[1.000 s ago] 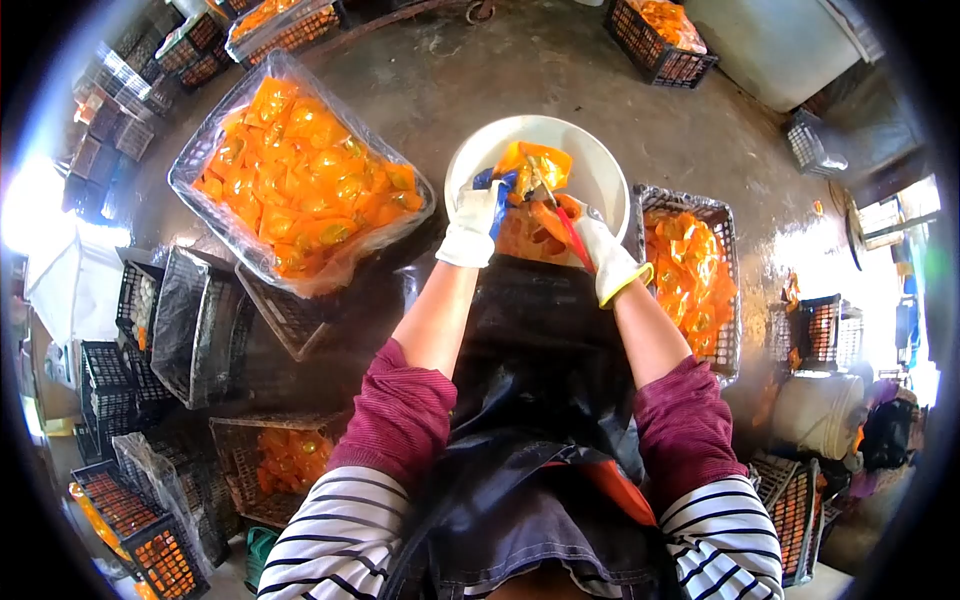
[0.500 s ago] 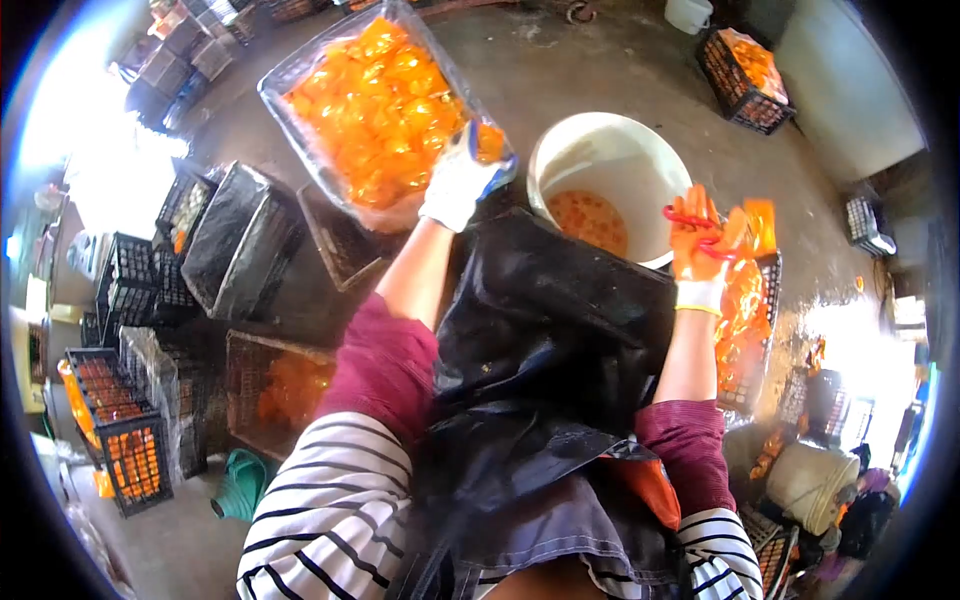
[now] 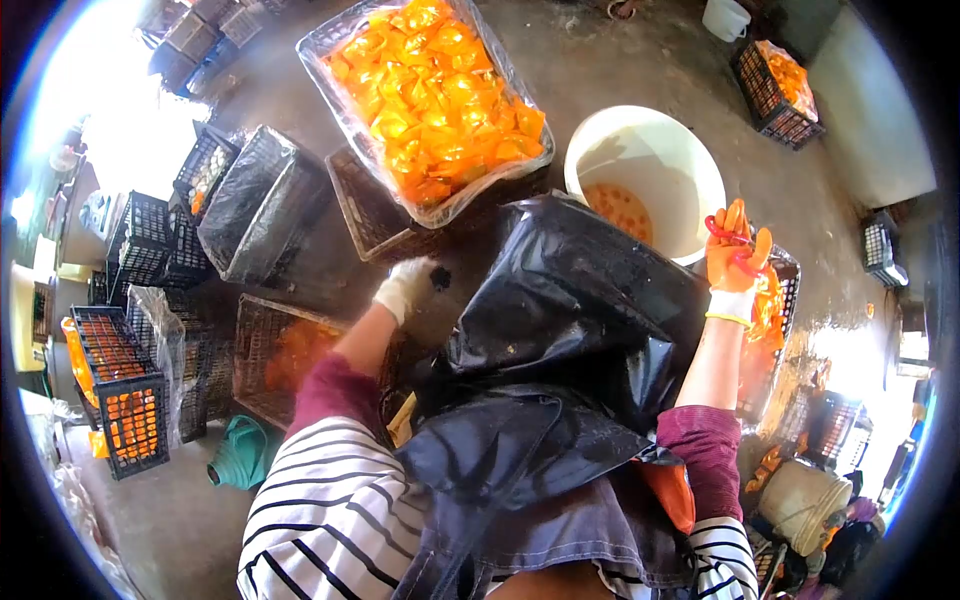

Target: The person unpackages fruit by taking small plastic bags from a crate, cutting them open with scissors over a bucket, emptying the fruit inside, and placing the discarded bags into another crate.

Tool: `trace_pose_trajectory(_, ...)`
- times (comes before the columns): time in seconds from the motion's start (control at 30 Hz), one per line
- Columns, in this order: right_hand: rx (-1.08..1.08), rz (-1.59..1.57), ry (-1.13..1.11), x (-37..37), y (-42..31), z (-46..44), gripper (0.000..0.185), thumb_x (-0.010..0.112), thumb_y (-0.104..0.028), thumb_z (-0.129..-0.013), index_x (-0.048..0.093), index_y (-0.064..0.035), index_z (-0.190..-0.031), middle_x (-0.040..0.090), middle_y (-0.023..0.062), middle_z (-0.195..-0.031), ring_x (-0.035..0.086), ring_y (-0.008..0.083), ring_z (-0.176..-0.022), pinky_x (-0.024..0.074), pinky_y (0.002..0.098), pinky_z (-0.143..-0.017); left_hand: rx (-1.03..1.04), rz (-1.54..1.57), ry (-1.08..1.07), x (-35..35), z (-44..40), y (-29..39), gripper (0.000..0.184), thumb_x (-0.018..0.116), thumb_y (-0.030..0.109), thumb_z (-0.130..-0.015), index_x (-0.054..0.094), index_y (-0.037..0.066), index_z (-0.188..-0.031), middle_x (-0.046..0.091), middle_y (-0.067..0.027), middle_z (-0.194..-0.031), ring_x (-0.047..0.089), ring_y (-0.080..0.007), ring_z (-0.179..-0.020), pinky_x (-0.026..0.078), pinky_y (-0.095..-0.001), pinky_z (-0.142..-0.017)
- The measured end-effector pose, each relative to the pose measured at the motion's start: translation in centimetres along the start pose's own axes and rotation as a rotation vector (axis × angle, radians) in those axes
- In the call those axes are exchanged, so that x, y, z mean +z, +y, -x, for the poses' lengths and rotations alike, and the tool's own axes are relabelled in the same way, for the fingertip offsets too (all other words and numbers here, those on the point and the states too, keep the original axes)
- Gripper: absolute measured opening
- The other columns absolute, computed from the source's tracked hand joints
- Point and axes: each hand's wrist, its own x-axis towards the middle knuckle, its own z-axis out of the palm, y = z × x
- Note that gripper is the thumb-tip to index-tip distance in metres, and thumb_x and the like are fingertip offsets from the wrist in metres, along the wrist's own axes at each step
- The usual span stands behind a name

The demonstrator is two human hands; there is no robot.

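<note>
Hands: how is the right one entered?

Right hand [image 3: 735, 268], mine, one: gloved, orange side facing up toward me, close by the bucket's rim. Fingers [image 3: 737, 214] extended, thumb standing apart from them. Red-handled tool [image 3: 726, 231], one: loops hooked about my fingers and thumb, the rest not clear.

And the left?

Left hand [image 3: 408, 285], mine, one: pale glove, blurred by motion, between my black apron [image 3: 570, 265] and the lower-left crate [image 3: 249, 345]. Whether its fingers are spread or closed, I cannot tell.

Orange pieces: location?

Glossy orange pieces [image 3: 430, 105], several lots. One heaped in the plastic-lined crate [image 3: 490, 191], left of my bucket; one in the right-side crate [image 3: 791, 290], beside my right hand; one, dimmer, in the lower-left crate.

Bucket?

White bucket [image 3: 688, 160], one: round, orange-brown contents low inside.
</note>
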Motion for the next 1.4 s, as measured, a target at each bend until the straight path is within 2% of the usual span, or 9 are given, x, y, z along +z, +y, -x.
trace_pose_trajectory(0.3, -0.162, 0.271, 0.479, 0.3, 0.5, -0.9, 0.042, 0.060, -0.036, -0.087, 0.064, 0.0032, -0.103, 0.065, 0.0159, -0.109, 0.056, 0.0300, -0.094, 0.0407, 0.0432, -0.087, 0.119, 0.132, 0.780, -14.6, -2.9, 7.1, 0.045, 0.070, 0.022, -0.078, 0.061, 0.016, -0.121, 0.066, -0.0148, -0.091, 0.062, -0.0351, -0.085, 0.049, -0.0436, -0.078)
trace_pose_trajectory(0.43, -0.249, 0.234, 0.475, 0.0, 1.0, 0.3, 0.043, 0.061, -0.035, -0.087, 0.062, 0.0043, -0.105, 0.064, 0.0172, -0.111, 0.056, 0.0309, -0.098, 0.0414, 0.0439, -0.090, 0.212, -0.159, 0.791, -15.5, -13.9, 4.3, 0.068, 0.066, 0.038, -0.082, 0.043, 0.011, -0.139, 0.055, -0.0179, -0.129, 0.053, -0.0387, -0.114, 0.043, -0.0475, -0.095)
trace_pose_trajectory(0.57, -0.303, 0.150, 0.490, 1.3, 1.8, 0.2, 0.045, 0.061, -0.035, -0.088, 0.060, 0.0053, -0.107, 0.062, 0.0185, -0.114, 0.056, 0.0319, -0.102, 0.0422, 0.0445, -0.092, 0.083, -0.173, 0.176, -11.3, -18.2, 0.4, 0.053, 0.070, 0.039, -0.077, 0.058, 0.014, -0.122, 0.064, -0.0180, -0.112, 0.060, -0.0378, -0.102, 0.048, -0.0466, -0.086)
trace_pose_trajectory(0.8, -0.230, 0.226, 0.517, 1.4, 2.3, -1.0, 0.047, 0.062, -0.034, -0.089, 0.056, 0.0071, -0.112, 0.060, 0.0209, -0.119, 0.057, 0.0336, -0.108, 0.0435, 0.0456, -0.096, 0.100, -0.076, 0.348, -8.1, -13.6, 3.7, 0.046, 0.065, 0.027, -0.082, 0.055, 0.011, -0.125, 0.063, -0.0253, -0.102, 0.060, -0.0410, -0.100, 0.048, -0.0464, -0.083)
trace_pose_trajectory(0.93, -0.060, 0.064, 0.162, 1.8, 2.3, -2.2, 0.032, 0.063, -0.027, -0.089, 0.053, 0.0029, -0.095, 0.060, 0.0178, -0.109, 0.056, 0.0293, -0.104, 0.0445, 0.0411, -0.090, -0.022, 0.868, 0.399, -5.4, -15.8, -1.8, 0.042, 0.062, 0.023, -0.089, 0.055, 0.006, -0.126, 0.062, -0.0209, -0.116, 0.062, -0.0323, -0.103, 0.049, -0.0374, -0.088)
trace_pose_trajectory(1.0, -0.268, 0.832, 0.362, 1.4, 2.6, -1.2, 0.024, 0.061, -0.020, -0.090, 0.045, -0.0021, -0.087, 0.059, 0.0164, -0.101, 0.055, 0.0274, -0.102, 0.0456, 0.0351, -0.083, -0.016, 1.323, 0.381, -8.7, -14.1, 0.0, 0.038, 0.054, 0.025, -0.095, 0.057, 0.000, -0.123, 0.063, -0.0150, -0.116, 0.063, -0.0241, -0.102, 0.050, -0.0370, -0.089)
trace_pose_trajectory(1.07, -0.236, 0.875, 0.408, 1.2, 3.0, -1.3, 0.029, 0.056, -0.025, -0.093, 0.047, 0.0001, -0.105, 0.058, 0.0208, -0.111, 0.057, 0.0303, -0.102, 0.0469, 0.0377, -0.082, -0.113, 1.081, 0.372, -12.6, -11.7, 4.1, 0.039, 0.051, 0.027, -0.097, 0.057, -0.003, -0.122, 0.064, -0.0156, -0.114, 0.063, -0.0233, -0.101, 0.050, -0.0360, -0.090)
trace_pose_trajectory(1.3, 0.229, 1.237, 0.448, 6.2, 6.8, -2.1, 0.049, 0.055, -0.038, -0.094, 0.049, -0.0021, -0.126, 0.064, 0.0163, -0.108, 0.065, 0.0206, -0.093, 0.0414, 0.0249, -0.053, 0.340, 2.350, 0.106, -14.7, -19.0, 19.9, 0.036, 0.060, 0.029, -0.093, 0.057, 0.002, -0.117, 0.064, -0.0109, -0.109, 0.061, -0.0250, -0.102, 0.049, -0.0399, -0.093)
trace_pose_trajectory(1.4, 0.282, 1.016, 0.444, 0.7, 7.1, -2.0, 0.033, 0.053, -0.021, -0.096, 0.054, -0.0012, -0.122, 0.063, 0.0109, -0.109, 0.063, 0.0186, -0.095, 0.0500, 0.0266, -0.081, 0.465, 2.279, 0.119, -11.6, -20.4, 24.4, 0.043, 0.058, 0.035, -0.094, 0.056, 0.001, -0.120, 0.063, -0.0113, -0.113, 0.060, -0.0241, -0.106, 0.048, -0.0375, -0.095)
